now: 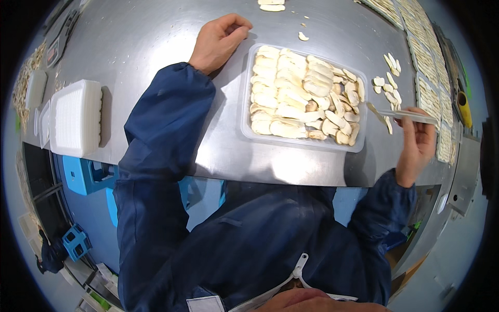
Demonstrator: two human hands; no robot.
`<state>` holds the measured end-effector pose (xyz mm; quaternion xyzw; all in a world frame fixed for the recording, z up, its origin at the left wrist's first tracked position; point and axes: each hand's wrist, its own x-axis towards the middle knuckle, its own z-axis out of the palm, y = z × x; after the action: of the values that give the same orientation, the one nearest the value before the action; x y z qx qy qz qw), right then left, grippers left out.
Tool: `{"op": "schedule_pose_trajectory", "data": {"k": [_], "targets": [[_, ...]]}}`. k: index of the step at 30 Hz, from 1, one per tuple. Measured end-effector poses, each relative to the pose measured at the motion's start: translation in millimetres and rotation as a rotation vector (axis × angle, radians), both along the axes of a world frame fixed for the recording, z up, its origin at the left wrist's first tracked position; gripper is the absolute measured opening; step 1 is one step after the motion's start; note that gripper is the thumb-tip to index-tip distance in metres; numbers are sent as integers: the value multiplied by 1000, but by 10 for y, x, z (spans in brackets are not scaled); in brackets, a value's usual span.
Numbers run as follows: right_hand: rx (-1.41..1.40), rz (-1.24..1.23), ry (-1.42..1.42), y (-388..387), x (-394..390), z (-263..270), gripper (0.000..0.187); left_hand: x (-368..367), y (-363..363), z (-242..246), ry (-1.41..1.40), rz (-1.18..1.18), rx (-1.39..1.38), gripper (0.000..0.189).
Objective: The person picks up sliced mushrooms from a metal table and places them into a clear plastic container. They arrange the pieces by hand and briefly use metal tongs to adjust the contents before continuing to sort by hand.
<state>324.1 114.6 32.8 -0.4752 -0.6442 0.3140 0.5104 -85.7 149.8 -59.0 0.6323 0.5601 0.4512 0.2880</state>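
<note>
A clear plastic tray (245, 117) on the steel table holds sliced mushrooms (290, 93), in overlapping rows at its left and middle and more loosely at its right. My left hand (220, 43) rests on the table beyond the tray's upper left corner, fingers curled and thumb against them, with nothing visible in it. To the right of the tray, my right hand (417, 144) grips a slim, pale, flat tool (409, 115), whose exact kind I cannot tell. A thin mushroom slice (377, 113) is near its left end; whether they touch is unclear. Loose slices (391, 87) lie beyond this hand.
Stacked white plastic trays (74, 119) stand at the left, with a scale (58, 43) and a mushroom heap (23, 84) farther off. Filled trays (427, 85) line the right side. A few slices (272, 7) lie at the far edge. Blue stools (80, 175) stand below the table.
</note>
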Motion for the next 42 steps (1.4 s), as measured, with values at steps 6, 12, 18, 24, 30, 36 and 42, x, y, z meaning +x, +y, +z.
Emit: {"op": "schedule_pose_trajectory", "data": {"k": [6,12,18,24,30,36,42], "targets": [[63,255,-65,88,-591,376,23,20,4,-34,-14,34,-8,21],[40,586,-131,444,-1429,276,19,46,27,-16,-38,-11,81,23],[-32,630,-341,467,-1731,205,17,117,43,-14,-206,-13,-5,19],[145,638,-341,501,-1852,49,16,119,78,-68,-38,23,70,24],[170,627,-398,488,-1868,9,17,123,96,-96,-21,40,75,24],[210,637,-423,503,-1861,-5,18,117,96,-94,14,35,62,24],[207,637,-422,503,-1853,-6,19,128,101,-97,14,35,54,24]]}}
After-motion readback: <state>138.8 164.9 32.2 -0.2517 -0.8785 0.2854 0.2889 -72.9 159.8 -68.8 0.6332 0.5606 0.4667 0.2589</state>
